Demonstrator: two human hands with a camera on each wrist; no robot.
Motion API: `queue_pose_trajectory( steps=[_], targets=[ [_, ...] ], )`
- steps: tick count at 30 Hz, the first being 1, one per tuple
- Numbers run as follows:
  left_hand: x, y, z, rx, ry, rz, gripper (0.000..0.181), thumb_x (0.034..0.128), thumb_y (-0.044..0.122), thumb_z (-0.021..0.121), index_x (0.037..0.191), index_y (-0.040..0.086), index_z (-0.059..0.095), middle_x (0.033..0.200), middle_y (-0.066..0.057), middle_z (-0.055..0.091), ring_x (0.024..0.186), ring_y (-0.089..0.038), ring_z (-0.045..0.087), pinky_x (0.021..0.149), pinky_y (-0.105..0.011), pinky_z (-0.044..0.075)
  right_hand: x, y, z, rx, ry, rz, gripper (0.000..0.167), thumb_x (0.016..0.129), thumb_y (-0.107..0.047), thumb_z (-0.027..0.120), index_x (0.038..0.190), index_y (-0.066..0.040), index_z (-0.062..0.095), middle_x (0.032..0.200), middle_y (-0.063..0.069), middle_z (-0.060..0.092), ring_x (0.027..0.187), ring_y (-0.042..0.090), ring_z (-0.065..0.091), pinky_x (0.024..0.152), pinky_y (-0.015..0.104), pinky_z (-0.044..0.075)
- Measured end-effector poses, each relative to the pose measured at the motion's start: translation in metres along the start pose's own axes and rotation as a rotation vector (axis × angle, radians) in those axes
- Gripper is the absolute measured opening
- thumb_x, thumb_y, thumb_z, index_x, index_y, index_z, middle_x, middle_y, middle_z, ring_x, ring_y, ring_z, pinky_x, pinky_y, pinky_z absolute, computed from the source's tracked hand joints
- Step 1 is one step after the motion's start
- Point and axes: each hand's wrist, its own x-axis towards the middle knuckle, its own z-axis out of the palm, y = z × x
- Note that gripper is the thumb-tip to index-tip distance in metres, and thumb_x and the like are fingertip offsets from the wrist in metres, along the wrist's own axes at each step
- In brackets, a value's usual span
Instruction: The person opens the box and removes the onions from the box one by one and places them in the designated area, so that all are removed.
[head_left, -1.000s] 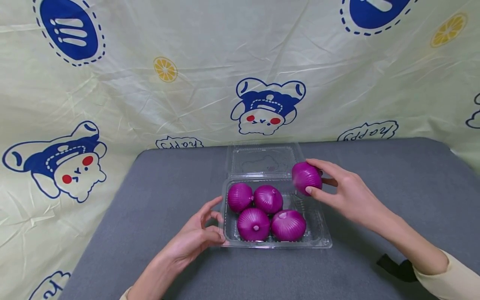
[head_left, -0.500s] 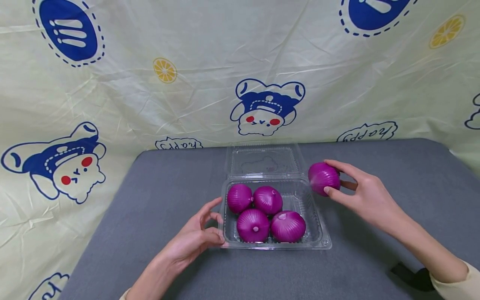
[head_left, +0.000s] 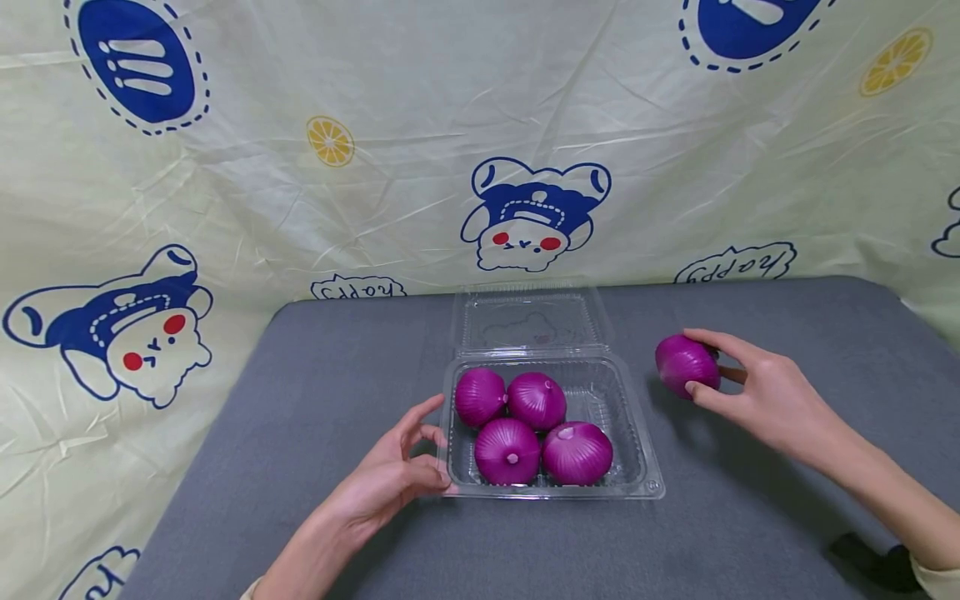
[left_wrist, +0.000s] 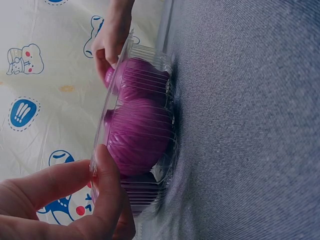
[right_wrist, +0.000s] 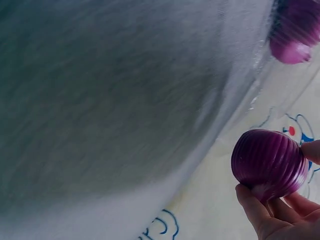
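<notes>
A clear plastic box (head_left: 630,467) stands on the grey table with several purple onions in it, one of them an onion (head_left: 507,451) at the front left. My left hand (head_left: 382,477) pinches the box's left rim; the left wrist view shows thumb and finger of this hand (left_wrist: 75,200) on that rim. To the right of the box, my right hand (head_left: 780,404) holds another purple onion (head_left: 684,365) between thumb and fingers, above the table. In the right wrist view the held onion (right_wrist: 270,164) sits in the fingertips of the right hand (right_wrist: 290,220).
The box's clear lid (head_left: 531,321) lies folded back behind it. A patterned pale cloth (head_left: 405,200) hangs behind the grey table (head_left: 345,358). A black strap (head_left: 873,567) is near the right forearm.
My right hand has carried its onion from above the box's right rear corner out to the right and slightly lower. The left hand and the box have stayed in place.
</notes>
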Motion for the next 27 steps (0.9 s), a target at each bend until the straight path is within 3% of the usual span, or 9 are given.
queue_pose_trajectory(
  steps=[4,10,18,23,27],
  targets=[
    [0.000,0.000,0.000,0.006,0.002,-0.003,0.091,0.0773,-0.020,0.057,0.154,0.018,0.025,0.111,-0.013,0.038,0.068,-0.018,0.059,0.078,-0.041,0.056,0.001,0.011,-0.003,-0.058,-0.017,-0.003,0.067,0.081,-0.020,0.080,0.139,-0.005,0.050,0.128,0.028,0.055,0.099,0.050,0.063,0.062,0.024,0.051],
    [0.001,0.001,0.000,0.002,0.012,-0.019,0.090,0.0787,-0.018,0.058,0.154,0.020,0.026,0.111,-0.013,0.040,0.069,-0.018,0.060,0.079,-0.041,0.057,0.002,0.024,-0.006,-0.129,-0.038,-0.008,0.069,0.081,-0.021,0.080,0.139,-0.001,0.049,0.123,0.027,0.055,0.097,0.047,0.064,0.063,0.027,0.052],
    [0.000,0.001,0.000,-0.012,-0.002,-0.012,0.091,0.0786,-0.019,0.058,0.154,0.019,0.025,0.109,-0.013,0.041,0.069,-0.018,0.059,0.078,-0.041,0.057,0.006,0.037,-0.002,-0.287,-0.010,-0.192,0.066,0.071,-0.015,0.087,0.128,0.000,0.058,0.118,0.019,0.060,0.101,0.032,0.055,0.073,0.047,0.050],
    [0.000,0.000,-0.001,-0.027,0.007,-0.022,0.091,0.0773,-0.019,0.058,0.153,0.020,0.027,0.111,-0.013,0.039,0.067,-0.018,0.059,0.079,-0.040,0.056,0.006,0.037,0.003,-0.282,0.016,-0.223,0.064,0.069,-0.025,0.090,0.124,-0.005,0.062,0.113,0.012,0.064,0.098,0.025,0.053,0.071,0.042,0.051],
    [0.000,0.000,0.000,-0.023,0.002,-0.017,0.091,0.0767,-0.019,0.058,0.153,0.019,0.026,0.111,-0.012,0.039,0.067,-0.018,0.059,0.079,-0.040,0.056,0.004,0.037,0.007,-0.228,-0.022,-0.199,0.060,0.074,-0.032,0.087,0.124,-0.010,0.062,0.119,0.011,0.061,0.103,0.027,0.051,0.073,0.038,0.048]
  ],
)
